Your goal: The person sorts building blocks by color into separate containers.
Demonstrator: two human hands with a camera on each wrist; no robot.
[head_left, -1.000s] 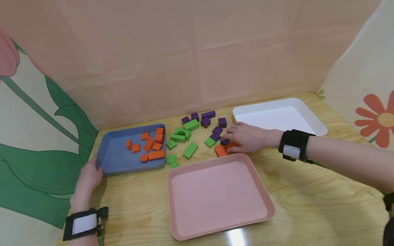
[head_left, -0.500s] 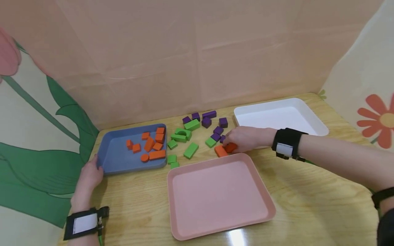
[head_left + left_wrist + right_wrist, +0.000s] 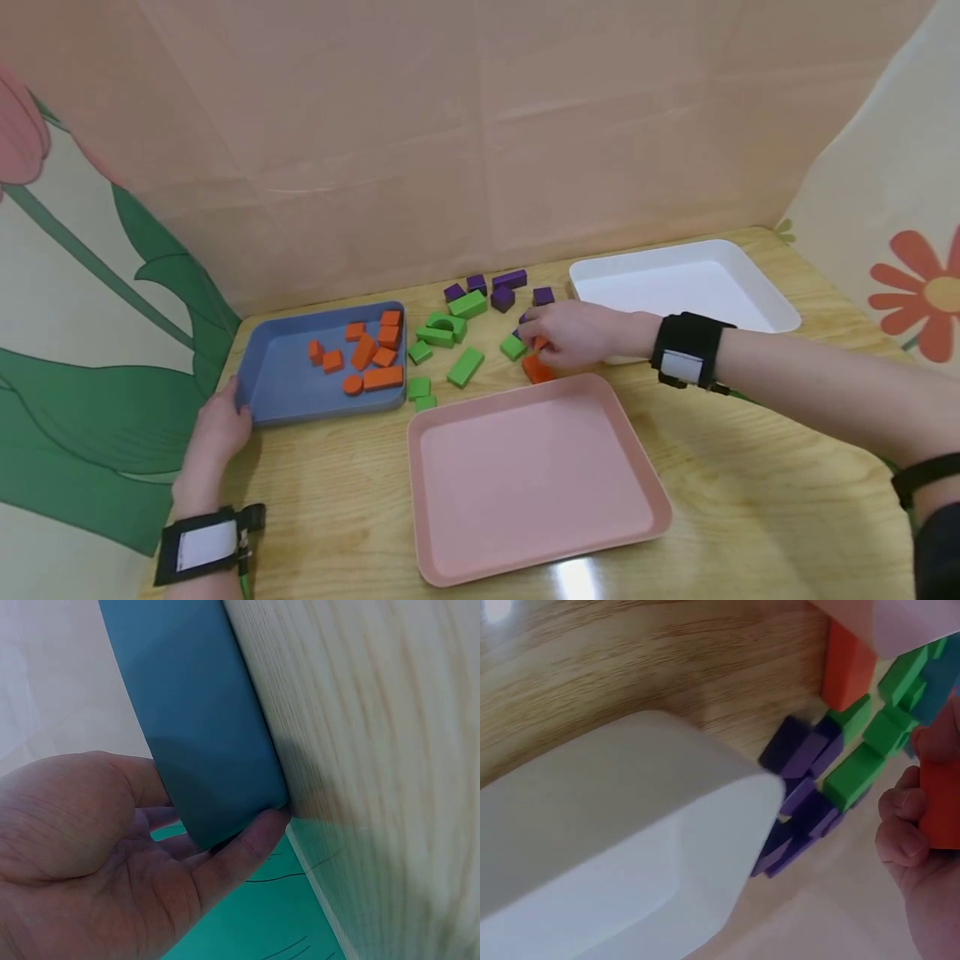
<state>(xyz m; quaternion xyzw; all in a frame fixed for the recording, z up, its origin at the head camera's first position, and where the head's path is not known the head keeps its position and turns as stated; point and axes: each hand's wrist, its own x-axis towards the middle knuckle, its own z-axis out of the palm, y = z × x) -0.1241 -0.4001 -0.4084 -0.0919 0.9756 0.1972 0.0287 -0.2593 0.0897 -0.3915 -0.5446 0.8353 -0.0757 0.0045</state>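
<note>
In the head view my left hand [image 3: 222, 423] grips the near left corner of the blue tray [image 3: 281, 415], which holds several orange blocks [image 3: 363, 352]. The left wrist view shows fingers against the outer wall of the blue tray [image 3: 202, 727]. My right hand [image 3: 572, 333] pinches an orange block [image 3: 939, 802], mostly covered by the fingers in the head view. Just below that hand, a second orange block [image 3: 537, 368] lies on the table by the pink tray's far rim. Green blocks [image 3: 465, 367] and purple blocks [image 3: 503, 298] lie to the hand's left.
The pink tray [image 3: 538, 483] sits at the front middle with nothing in it. At the back right stands a white tray [image 3: 686, 283], close beside my right forearm. Behind the wooden table [image 3: 322, 500] hangs a plain pinkish backdrop [image 3: 480, 142].
My right hand has closed round the orange block and lifted it up and to the left, over the other orange block. The left hand and the trays have stayed put.
</note>
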